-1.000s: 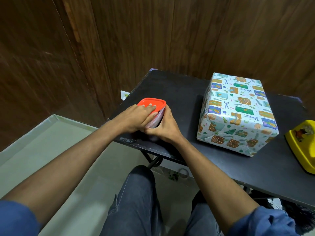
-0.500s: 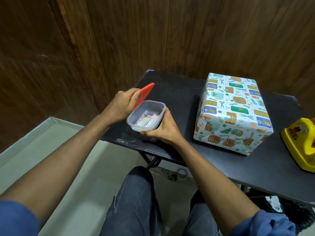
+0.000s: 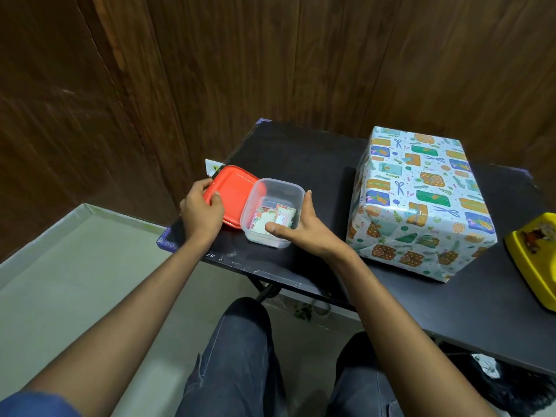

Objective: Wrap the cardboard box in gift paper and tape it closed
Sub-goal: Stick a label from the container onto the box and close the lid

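1. The rectangular cardboard box wrapped in pale gift paper printed with presents and scissors (image 3: 421,200) sits on the right half of the black table (image 3: 301,152), well apart from both hands. Its paper looks fully folded, with triangular end flaps closed on the near face.

2. Handling, as a judgement: the box is probably light and stiff, but the glossy paper would be slippery and would crease or tear at the corners. Flat palms on two opposite side faces would suit it better than pinching a flap.

3. The left hand (image 3: 201,212) pinches the near edge of a flat orange-red plastic lid (image 3: 233,191), thumb on top and fingers curled beneath; the lid lies on the table just beside the tub.

4. The right hand (image 3: 304,230) grips a small clear plastic tub (image 3: 272,212), thumb across its near wall and fingers wrapped round the right side. Inside lie small printed paper pieces (image 3: 275,219), possibly gift tags or stickers; the print is too small to tell.

5. Edges: the tub and lid stand near the table's front left corner, so the lid has little spare room on its left. A yellow plastic object (image 3: 535,260) lies close to the box's right.

6. Open room lies on the bare tabletop between tub and box, and behind the tub.
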